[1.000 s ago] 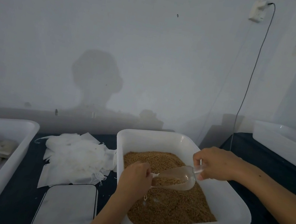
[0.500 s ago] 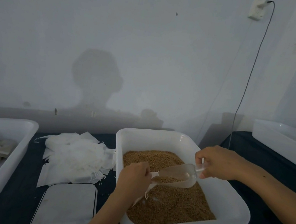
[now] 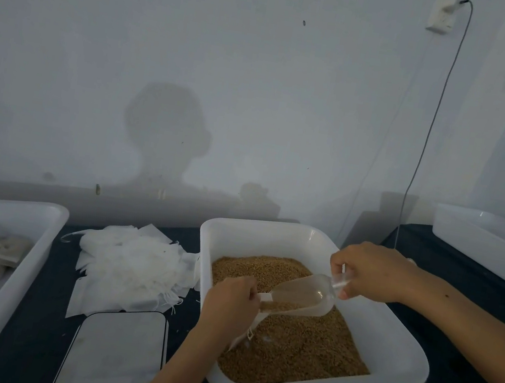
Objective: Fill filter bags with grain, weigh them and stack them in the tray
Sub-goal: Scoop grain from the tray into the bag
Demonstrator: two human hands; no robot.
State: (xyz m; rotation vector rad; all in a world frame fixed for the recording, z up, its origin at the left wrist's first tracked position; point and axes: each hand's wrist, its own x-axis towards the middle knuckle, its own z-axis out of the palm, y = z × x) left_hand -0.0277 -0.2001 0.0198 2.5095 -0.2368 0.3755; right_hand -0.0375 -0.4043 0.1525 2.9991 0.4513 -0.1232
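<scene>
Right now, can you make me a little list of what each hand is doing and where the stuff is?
left hand: holds a filter bag open over the grain tub
right hand: grips the clear scoop, tipped toward the bag
grain: fills the tub
empty bags: piled left of the tub
scale: nothing on it
left tray: some filled bags inside

filter bag [image 3: 250, 330] mostly behind left hand [image 3: 231, 304]

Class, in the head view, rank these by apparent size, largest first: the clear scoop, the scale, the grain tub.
1. grain tub
2. scale, though it sits nearer the camera and is partly cut off
3. clear scoop
</scene>
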